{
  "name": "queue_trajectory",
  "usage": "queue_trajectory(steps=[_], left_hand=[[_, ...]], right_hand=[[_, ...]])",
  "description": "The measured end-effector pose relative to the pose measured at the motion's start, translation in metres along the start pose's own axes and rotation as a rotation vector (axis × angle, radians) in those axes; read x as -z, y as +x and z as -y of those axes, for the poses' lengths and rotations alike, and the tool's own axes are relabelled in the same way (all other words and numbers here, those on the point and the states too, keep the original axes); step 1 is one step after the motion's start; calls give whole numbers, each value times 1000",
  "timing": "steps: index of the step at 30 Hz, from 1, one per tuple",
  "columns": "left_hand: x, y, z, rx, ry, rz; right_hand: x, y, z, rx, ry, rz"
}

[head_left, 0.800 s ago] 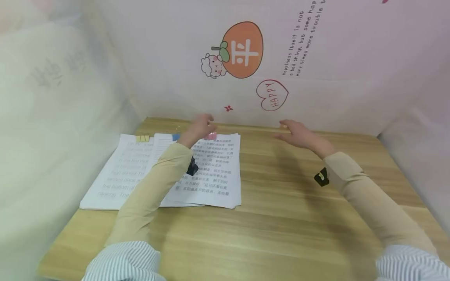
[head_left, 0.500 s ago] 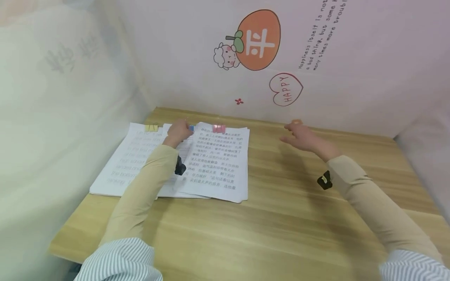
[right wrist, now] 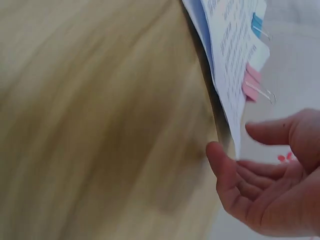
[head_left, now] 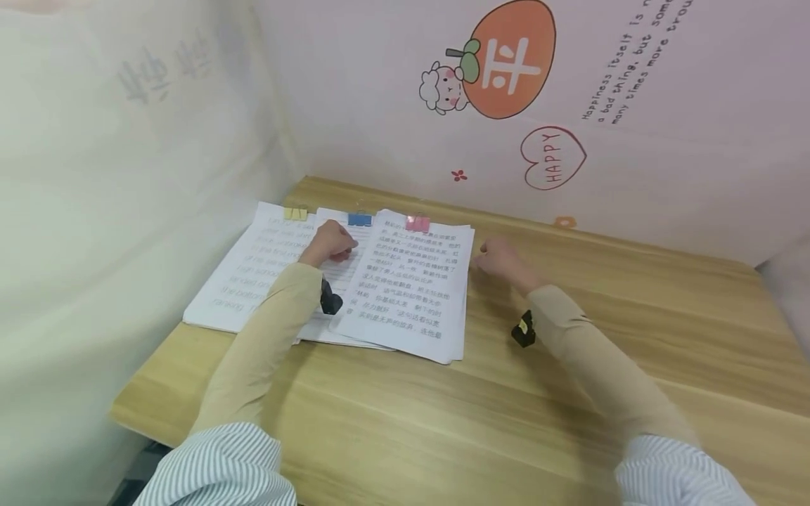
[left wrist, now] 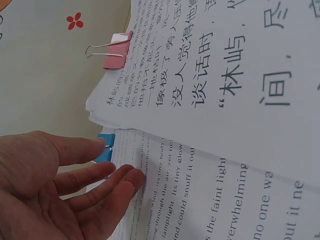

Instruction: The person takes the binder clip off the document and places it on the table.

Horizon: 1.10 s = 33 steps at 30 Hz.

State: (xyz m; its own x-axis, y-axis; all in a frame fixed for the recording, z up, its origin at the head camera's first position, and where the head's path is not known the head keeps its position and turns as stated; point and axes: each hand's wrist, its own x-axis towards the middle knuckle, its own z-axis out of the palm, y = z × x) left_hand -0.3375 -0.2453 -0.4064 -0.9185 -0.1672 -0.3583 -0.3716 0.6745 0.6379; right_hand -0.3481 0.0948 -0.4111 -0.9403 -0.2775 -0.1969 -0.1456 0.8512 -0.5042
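Three clipped paper stacks lie overlapping on the table. The rightmost stack [head_left: 408, 295], in Chinese print, has a pink binder clip [head_left: 418, 223] on its top edge. A blue binder clip [head_left: 360, 220] holds the middle English stack [left wrist: 165, 175]. My left hand [head_left: 329, 242] is over this middle stack; in the left wrist view its loosely bent fingers overlap the page edge close to the blue clip, gripping nothing. By the upper right corner of the Chinese stack is my right hand [head_left: 503, 261]. In the right wrist view, its thumb stands apart from the fingers, around the paper's corner.
At the far left lies another stack [head_left: 230, 281] of large English print with a yellow binder clip [head_left: 295, 213]. A small orange object [head_left: 565, 222] sits at the table's back edge. Printed white sheeting [head_left: 380, 154] walls the table [head_left: 405, 400] at the back and sides.
My left hand has moved off the pink clip, leftward to beside the blue clip. My right hand has come left to the Chinese stack's edge. The head view has shifted.
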Motion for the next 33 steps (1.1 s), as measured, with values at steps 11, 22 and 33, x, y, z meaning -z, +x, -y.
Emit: queue_trajectory(steps=[11,22,33], left_hand=[[-15,3,-13,15,-64,45],[-21,-5,-9,3,-62,41],[-19,-14,-20,-62,-99,77]], right_hand=[[-13,11,8,-232,433,-14],[-23,19,15,-333,749,60],[-18,-11,-21,-313,860,-10]])
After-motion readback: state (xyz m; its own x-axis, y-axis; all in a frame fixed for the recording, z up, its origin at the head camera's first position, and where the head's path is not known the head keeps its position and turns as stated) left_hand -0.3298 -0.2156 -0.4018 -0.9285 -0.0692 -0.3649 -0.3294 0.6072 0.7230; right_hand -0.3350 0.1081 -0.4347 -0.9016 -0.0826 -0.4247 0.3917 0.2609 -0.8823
